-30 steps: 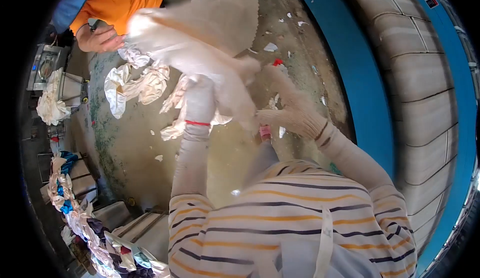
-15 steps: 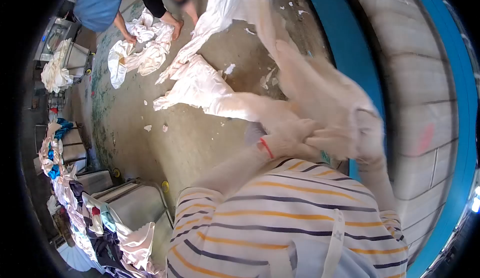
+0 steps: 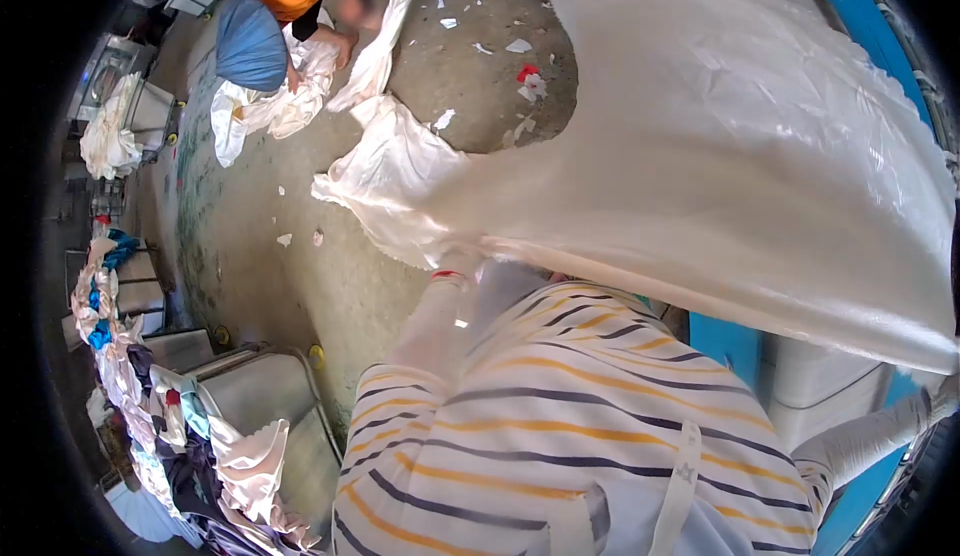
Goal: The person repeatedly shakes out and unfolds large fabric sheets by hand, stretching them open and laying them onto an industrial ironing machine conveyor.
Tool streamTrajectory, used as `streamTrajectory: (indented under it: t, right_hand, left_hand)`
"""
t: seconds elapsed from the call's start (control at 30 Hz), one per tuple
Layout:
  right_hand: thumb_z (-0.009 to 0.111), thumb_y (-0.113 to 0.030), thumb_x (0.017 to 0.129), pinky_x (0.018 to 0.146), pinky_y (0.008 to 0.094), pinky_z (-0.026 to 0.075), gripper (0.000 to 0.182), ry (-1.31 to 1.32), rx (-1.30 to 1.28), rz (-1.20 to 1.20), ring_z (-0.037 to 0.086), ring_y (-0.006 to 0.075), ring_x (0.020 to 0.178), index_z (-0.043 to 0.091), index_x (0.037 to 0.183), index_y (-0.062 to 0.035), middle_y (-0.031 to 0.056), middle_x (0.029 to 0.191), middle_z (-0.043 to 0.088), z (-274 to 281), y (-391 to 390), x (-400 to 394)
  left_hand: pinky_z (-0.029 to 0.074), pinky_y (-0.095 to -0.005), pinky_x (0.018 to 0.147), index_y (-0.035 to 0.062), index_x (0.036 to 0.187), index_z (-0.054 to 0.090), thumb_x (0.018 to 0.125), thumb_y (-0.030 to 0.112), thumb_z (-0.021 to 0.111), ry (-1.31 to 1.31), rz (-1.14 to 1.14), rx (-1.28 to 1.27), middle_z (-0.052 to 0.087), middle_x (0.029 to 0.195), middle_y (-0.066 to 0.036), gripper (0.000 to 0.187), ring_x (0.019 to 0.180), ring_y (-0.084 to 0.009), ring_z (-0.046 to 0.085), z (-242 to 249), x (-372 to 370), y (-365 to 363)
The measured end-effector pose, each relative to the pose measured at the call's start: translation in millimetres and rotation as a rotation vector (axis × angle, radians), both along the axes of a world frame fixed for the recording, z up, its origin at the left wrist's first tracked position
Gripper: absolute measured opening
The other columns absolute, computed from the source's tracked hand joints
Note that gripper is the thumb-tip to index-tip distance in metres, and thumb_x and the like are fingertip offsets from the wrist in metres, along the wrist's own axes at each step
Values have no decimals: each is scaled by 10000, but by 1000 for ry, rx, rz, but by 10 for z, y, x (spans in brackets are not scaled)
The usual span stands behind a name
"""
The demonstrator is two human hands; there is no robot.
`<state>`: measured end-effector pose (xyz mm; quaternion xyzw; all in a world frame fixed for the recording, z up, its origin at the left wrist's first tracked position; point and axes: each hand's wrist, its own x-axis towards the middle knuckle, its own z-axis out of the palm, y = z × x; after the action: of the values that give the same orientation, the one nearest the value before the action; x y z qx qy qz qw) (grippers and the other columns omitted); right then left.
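A large, shiny cream cloth (image 3: pixel 700 176) is spread wide in front of me, its near edge stretched between my two hands. My left hand (image 3: pixel 468 259), below a red wristband, is closed on that edge near the middle of the view; its fingers are blurred and partly covered. At the far right, my right hand (image 3: pixel 943 394) grips the cloth's corner, with the arm extended. A bunched part of the fabric hangs on the left, and a narrow strip of it runs up to the top of the view.
A co-worker in a blue head covering (image 3: pixel 252 44) bends over white cloths (image 3: pixel 300 96) on the floor (image 3: pixel 350 301). Carts heaped with coloured fabrics (image 3: pixel 205 466) line the left side. Scraps lie about the floor. A blue frame (image 3: pixel 722 346) and a pale padded surface (image 3: pixel 820 381) are at the right.
My hands, close together before, are now far apart; the right has swung out to the far right. The bunched cloth has opened into a broad sheet. The co-worker is bent lower.
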<state>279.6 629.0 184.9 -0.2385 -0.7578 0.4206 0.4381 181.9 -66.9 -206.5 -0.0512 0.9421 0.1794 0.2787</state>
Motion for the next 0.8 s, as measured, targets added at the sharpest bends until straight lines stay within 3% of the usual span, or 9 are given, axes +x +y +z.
streamTrajectory:
  t: [0.03, 0.13, 0.23, 0.3, 0.43, 0.53, 0.57, 0.67, 0.8]
  right_hand:
    - [487, -154, 963, 597, 191, 480, 298, -2, 19, -35, 590, 98, 815, 542, 1216, -7, 53, 1038, 590, 34, 109, 59]
    - [481, -168, 968, 618, 194, 487, 332, 13, 54, -69, 603, 104, 861, 526, 1256, -8, 65, 1105, 594, 108, 154, 105]
    - [475, -182, 974, 639, 196, 493, 367, -18, 128, 95, 615, 110, 908, 510, 1295, -8, 77, 1171, 598, 70, -519, -76]
    - [474, -171, 967, 721, 232, 497, 405, -284, 425, 227, 583, 131, 1032, 473, 1336, -2, 60, 1290, 544, -21, -1844, -307]
    - [753, -124, 731, 843, 307, 503, 638, -862, -263, 1228, 616, 177, 949, 505, 1315, -56, 97, 1072, 638, -786, -3892, -406]
    - [718, -215, 777, 787, 354, 497, 493, -626, 464, 1535, 630, 223, 920, 567, 1228, -86, 101, 1027, 661, -1292, -4918, -338]
    - [700, -224, 790, 765, 365, 496, 454, -712, 197, 1681, 633, 251, 914, 575, 1209, -102, 109, 1016, 662, -1341, -5149, -299]
    - [667, -200, 804, 724, 359, 493, 312, -925, 310, 1592, 632, 305, 862, 628, 1097, -102, 128, 970, 656, -1777, -5277, -128]
    - [667, -136, 811, 651, 344, 475, 96, -667, 360, 1651, 619, 230, 718, 660, 846, -47, 151, 734, 618, -1115, -5723, 259]
  left_hand:
    - [495, -381, 815, 142, 1103, 655, 793, 201, 633, -98, 164, 2, 682, 1024, -124, 316, 943, -296, 646, 384, 52, -101]
    - [495, -359, 814, 71, 1115, 642, 795, 209, 644, 356, 395, 442, 680, 1023, -149, 348, 930, -280, 646, -776, 343, -746]
    - [479, -366, 894, 69, 1130, 655, 840, 326, 572, 425, -170, 74, 676, 1063, -124, 396, 1074, -270, 604, -644, 524, -590]
    - [493, -345, 829, 17, 1091, 638, 828, 314, 629, 392, -49, 315, 673, 1035, -172, 396, 959, -273, 633, 355, 544, -168]
    - [504, -343, 767, 67, 1006, 653, 821, 333, 642, 95, -4, 702, 667, 913, -174, 324, 850, -250, 656, 2104, 647, 295]
    - [505, -357, 715, 104, 927, 651, 827, 318, 631, 214, -73, 624, 652, 845, -137, 237, 782, -243, 652, 2516, 899, 159]
    - [502, -387, 647, 99, 877, 621, 841, 294, 615, 318, -78, 690, 634, 758, -122, 198, 721, -295, 641, 2518, 1021, 39]
    - [491, -367, 657, 97, 843, 629, 826, 313, 622, 419, -36, 375, 650, 815, -132, 217, 750, -299, 641, 2487, 1309, -314]
    - [512, -394, 670, 113, 971, 629, 805, 239, 636, 516, -106, 453, 654, 860, -141, 208, 816, -332, 640, 1966, 1371, -652]
